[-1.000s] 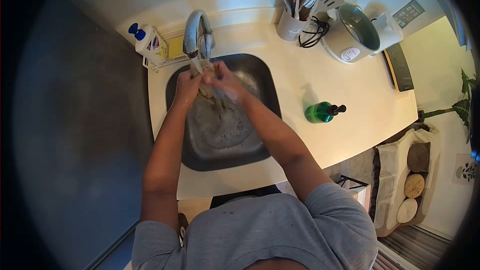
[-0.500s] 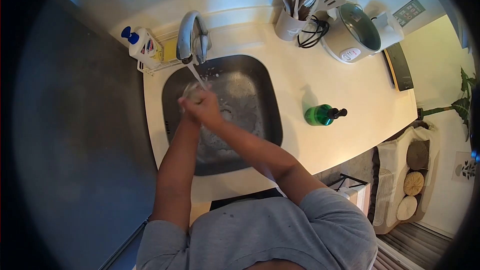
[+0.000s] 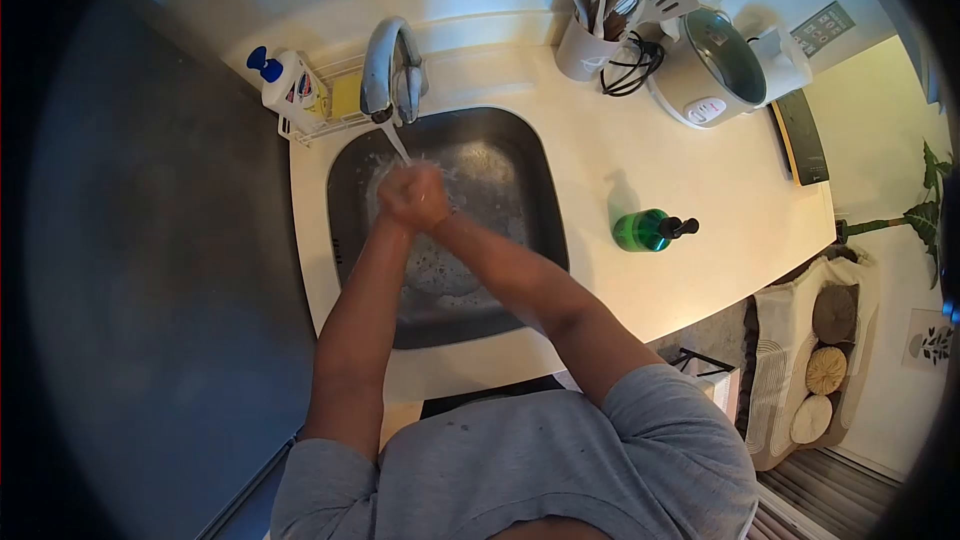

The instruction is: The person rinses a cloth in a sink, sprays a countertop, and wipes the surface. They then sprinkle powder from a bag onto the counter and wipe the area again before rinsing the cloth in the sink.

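My left hand and my right hand are pressed together over the dark sink, wet and somewhat blurred. A stream of water runs from the chrome faucet down onto them. The fingers of both hands are curled and overlap, so where one hand ends and the other begins is hard to make out. Whether anything lies between the palms is hidden. Splashes and a few suds show on the sink floor around and below the hands.
A green pump bottle stands right of the sink. Behind it are a utensil holder, a black cord and a rice cooker. A white bottle with a blue pump and a yellow sponge sit in a rack at the left.
Both hands have moved slightly right and closer together under the stream. The splash above them is smaller, and the view has shifted a little.
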